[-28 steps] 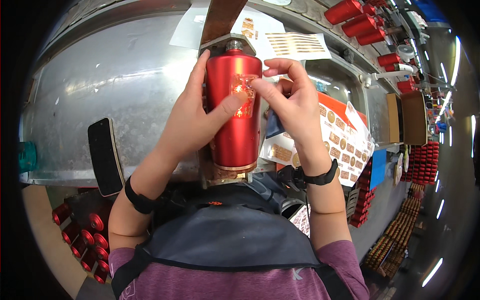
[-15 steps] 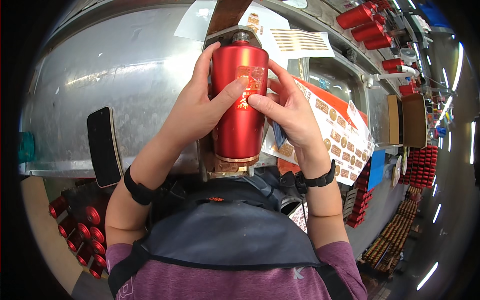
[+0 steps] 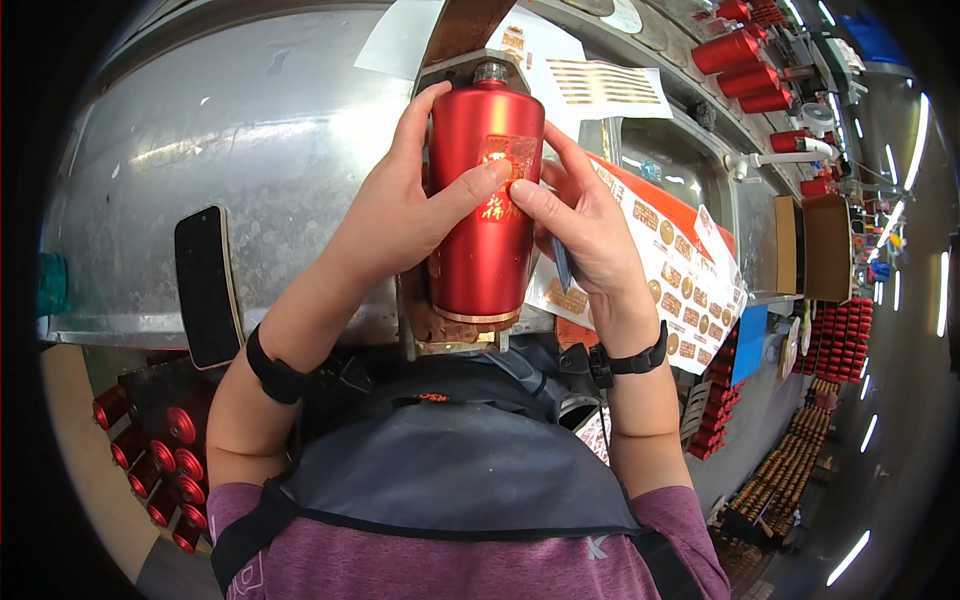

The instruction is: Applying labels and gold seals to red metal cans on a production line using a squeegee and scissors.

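Observation:
A glossy red bottle (image 3: 480, 270) with a clear threaded neck lies in a metal holder (image 3: 408, 325), its neck away from me. My left hand (image 3: 400, 210) is closed round its left side, with the thumb pressed on the gold-printed clear sticker (image 3: 515, 150) on its front. From the right side my right hand (image 3: 597, 225) also grips the bottle. Its thumb tip presses the sticker beside my left thumb, and its fingers curl behind the bottle. A thin blue flat piece (image 3: 563, 266) sticks out below the right hand's curled fingers; most of it is hidden.
Sheets of gold and brown stickers (image 3: 685, 285) lie to the right, beside an orange-red sheet (image 3: 645, 195). A striped gold sheet (image 3: 610, 88) lies behind. On the metal table (image 3: 270, 200) rests a black phone (image 3: 208, 290). Red bottles (image 3: 180, 465) stand low at left; more (image 3: 735, 75) are far right.
Both thumbs have shifted slightly on the sticker, and the bottle appears turned a little, so the print sits farther right. Both hands keep their hold.

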Available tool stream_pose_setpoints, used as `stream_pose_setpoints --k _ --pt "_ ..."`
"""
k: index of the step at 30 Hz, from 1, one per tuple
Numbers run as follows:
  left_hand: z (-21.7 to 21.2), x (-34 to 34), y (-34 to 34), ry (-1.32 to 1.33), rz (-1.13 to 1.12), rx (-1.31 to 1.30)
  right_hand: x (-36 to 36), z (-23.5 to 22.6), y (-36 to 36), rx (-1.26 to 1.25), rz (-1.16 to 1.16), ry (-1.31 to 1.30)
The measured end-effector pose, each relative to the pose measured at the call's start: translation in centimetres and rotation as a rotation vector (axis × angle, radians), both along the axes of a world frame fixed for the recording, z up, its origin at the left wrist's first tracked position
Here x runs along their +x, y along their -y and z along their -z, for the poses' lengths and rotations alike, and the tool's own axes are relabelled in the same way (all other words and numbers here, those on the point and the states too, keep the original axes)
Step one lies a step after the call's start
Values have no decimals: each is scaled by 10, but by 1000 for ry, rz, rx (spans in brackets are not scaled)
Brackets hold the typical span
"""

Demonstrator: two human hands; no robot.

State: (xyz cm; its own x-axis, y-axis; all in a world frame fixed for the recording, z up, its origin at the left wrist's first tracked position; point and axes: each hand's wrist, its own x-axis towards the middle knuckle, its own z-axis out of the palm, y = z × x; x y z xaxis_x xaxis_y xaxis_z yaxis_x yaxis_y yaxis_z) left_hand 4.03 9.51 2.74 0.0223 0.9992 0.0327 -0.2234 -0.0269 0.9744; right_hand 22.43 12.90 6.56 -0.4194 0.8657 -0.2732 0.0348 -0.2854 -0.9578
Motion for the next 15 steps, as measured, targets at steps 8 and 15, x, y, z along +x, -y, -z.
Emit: stream_pose_setpoints --k 8,15 --pt "1 -2 -1 31 16 -18 -1 4 2 -11 24 -71" --pt "4 -4 3 66 18 -79 23 17 -6 -97 71 -109"
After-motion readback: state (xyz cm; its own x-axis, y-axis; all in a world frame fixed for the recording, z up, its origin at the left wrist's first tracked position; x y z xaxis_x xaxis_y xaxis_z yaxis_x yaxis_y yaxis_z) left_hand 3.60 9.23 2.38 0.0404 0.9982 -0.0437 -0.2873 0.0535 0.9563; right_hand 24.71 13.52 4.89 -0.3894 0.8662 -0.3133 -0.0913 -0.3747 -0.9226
